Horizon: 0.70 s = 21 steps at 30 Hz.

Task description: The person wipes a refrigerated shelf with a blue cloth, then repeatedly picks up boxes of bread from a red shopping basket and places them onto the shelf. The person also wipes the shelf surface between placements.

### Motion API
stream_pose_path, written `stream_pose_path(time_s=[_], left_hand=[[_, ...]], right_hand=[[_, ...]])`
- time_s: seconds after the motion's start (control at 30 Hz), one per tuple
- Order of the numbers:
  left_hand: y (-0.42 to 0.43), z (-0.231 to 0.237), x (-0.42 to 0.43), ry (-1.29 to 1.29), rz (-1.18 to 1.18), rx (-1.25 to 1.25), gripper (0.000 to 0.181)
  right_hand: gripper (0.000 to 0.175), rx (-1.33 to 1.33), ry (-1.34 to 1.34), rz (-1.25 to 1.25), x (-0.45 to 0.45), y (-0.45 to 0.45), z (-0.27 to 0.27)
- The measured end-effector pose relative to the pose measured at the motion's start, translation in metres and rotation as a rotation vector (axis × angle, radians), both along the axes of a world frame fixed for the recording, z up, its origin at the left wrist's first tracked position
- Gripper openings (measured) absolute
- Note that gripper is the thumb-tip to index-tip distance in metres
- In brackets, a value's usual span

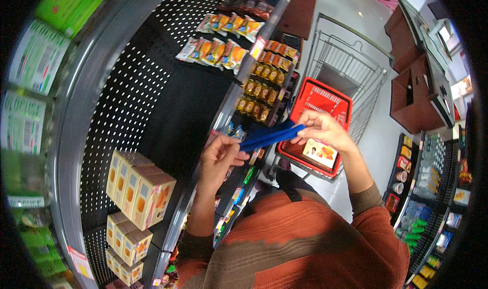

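Observation:
A blue cloth (267, 136) is stretched between my two hands, in front of the shelf edge. My left hand (221, 157) pinches its left end between thumb and fingers. Its right end is held by my right hand (322, 130), above a red plastic shopping basket (345, 102). A cream box with a food picture (320, 154) lies inside the basket, partly below my right wrist. The basket rests on a metal shopping cart (343, 52).
To the left, a black perforated shelf (167, 109) holds cream boxes (141, 186) and packaged snacks (217, 54). Lower shelves carry small yellow packs (261, 88). Brown counters (415, 90) stand at the right, with a rack of bottles (427, 174) nearer me.

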State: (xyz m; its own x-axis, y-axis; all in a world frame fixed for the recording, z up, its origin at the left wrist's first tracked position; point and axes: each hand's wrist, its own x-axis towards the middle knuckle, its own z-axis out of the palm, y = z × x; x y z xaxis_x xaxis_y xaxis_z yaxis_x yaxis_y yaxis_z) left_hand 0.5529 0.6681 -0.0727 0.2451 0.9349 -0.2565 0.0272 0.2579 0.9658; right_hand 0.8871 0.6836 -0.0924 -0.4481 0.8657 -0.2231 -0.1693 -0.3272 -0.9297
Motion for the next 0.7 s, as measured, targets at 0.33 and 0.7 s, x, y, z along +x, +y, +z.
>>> stream_pose_path(time_s=[0.33, 0.7], left_hand=[[0.043, -0.178, 0.063, 0.151, -0.136, -0.23, 0.015], [0.072, -0.298, 0.089, 0.561, -0.169, 0.327, 0.019]], right_hand=[[0.018, -0.174, -0.135, -0.211, 0.039, -0.027, -0.163], [0.036, 0.294, -0.754, -0.256, 0.019, -0.025, -0.273]])
